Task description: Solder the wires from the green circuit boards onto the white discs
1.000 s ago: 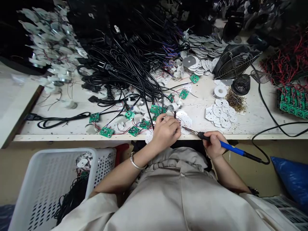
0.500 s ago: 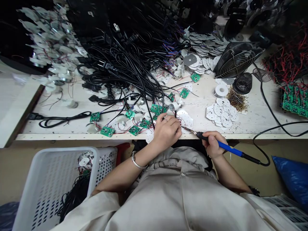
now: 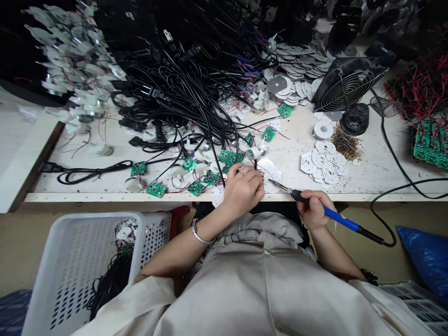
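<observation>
My right hand (image 3: 317, 209) is closed round a blue and black soldering iron (image 3: 338, 217). The iron's tip points left, over a white round-edged board (image 3: 270, 175) at the bench's front edge. Beside that board, my left hand (image 3: 244, 186) is closed with its fingers curled down; what they pinch is hidden under them. Thin red wires stick out at its fingertips. Several green circuit boards (image 3: 156, 189) with wires and white motor parts (image 3: 201, 169) lie to the left of and behind my left hand.
Black power cords (image 3: 196, 93) heap up at the back. A solder spool (image 3: 322, 130), stacked white boards (image 3: 324, 163) and a fan (image 3: 350, 86) stand to the right. Red-wired green boards (image 3: 430, 144) lie far right. A white basket (image 3: 140, 233) sits below the bench at left.
My right hand has drawn the soldering iron slightly right, so its tip is now apart from my left fingertips. My left hand has stayed nearly still.
</observation>
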`<state>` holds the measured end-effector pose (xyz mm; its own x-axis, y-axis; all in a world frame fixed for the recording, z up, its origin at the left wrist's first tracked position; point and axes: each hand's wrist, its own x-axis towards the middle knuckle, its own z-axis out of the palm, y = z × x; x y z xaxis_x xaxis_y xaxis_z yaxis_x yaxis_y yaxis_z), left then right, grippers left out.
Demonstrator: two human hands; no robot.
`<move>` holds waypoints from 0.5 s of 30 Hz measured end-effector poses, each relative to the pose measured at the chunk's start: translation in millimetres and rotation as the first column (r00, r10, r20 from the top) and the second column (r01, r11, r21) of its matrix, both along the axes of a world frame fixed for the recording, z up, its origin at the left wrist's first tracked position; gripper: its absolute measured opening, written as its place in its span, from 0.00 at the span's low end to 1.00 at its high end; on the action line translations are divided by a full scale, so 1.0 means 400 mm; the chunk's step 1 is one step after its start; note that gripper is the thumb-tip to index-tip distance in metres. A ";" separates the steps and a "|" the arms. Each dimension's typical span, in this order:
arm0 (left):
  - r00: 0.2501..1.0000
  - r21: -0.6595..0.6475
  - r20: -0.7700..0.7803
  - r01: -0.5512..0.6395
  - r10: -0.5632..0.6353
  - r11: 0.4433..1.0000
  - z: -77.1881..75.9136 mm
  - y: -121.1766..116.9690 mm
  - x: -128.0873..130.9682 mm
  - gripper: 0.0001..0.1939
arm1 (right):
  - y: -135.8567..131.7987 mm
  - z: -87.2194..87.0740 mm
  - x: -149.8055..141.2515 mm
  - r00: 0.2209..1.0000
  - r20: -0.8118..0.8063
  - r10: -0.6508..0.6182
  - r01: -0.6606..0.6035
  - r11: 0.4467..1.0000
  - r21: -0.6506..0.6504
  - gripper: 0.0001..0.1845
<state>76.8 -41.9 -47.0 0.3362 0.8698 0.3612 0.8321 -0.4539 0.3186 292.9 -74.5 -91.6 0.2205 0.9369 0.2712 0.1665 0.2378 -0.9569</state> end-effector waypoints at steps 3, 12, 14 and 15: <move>1.000 -0.017 0.007 -0.002 0.002 1.000 0.000 0.001 -0.001 0.09 | 0.003 0.011 -0.013 0.985 -0.168 -0.051 0.058 0.998 0.039 0.14; 0.996 0.071 -0.080 0.044 -0.038 0.996 0.018 -0.014 -0.003 0.08 | 0.023 0.037 -0.041 0.967 -0.229 -0.115 0.131 0.990 0.055 0.12; 0.994 0.102 -0.099 0.049 -0.039 0.994 0.040 -0.024 -0.010 0.06 | 0.022 0.035 -0.039 0.971 -0.220 -0.091 0.107 0.992 0.059 0.11; 0.994 0.114 -0.101 0.046 -0.035 0.992 0.053 -0.026 -0.015 0.05 | 0.022 0.034 -0.038 0.975 -0.209 -0.080 0.094 0.994 0.057 0.11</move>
<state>70.9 -52.3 -25.9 0.4094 0.8089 0.4219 0.8369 -0.5171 0.1793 277.5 -65.8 -77.8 0.3577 0.8933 0.2723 -0.0099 0.2951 -0.9554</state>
